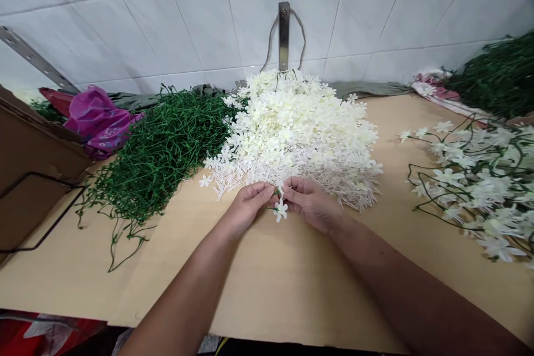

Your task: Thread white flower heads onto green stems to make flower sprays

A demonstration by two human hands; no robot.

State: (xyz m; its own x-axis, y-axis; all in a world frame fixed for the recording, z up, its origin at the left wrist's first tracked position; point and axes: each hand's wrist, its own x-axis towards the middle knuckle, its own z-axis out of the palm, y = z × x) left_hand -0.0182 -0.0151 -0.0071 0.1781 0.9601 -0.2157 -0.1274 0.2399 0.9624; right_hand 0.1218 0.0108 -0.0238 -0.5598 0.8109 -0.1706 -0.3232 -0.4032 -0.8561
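My left hand [255, 200] pinches a short green plastic stem, most of it hidden by the fingers. Close against it, my right hand [307, 200] has its fingertips closed on a small white artificial flower at the stem's end. Another white flower [281, 210] hangs just below, between the two hands. Right behind them rises a large heap of cream-white artificial flowers [292, 117] with thin pale stalks pointing towards me. To its left lies a tangled pile of green plastic stems [167, 144].
Stems with white flowers attached [479, 183] lie on the right of the cardboard-covered table [283, 289]. A cardboard box [33, 161], a bent black wire [45, 233] and a purple bag [98, 117] are at left. More greenery [500, 78] sits far right. A metal bracket [283, 36] hangs on the tiled wall.
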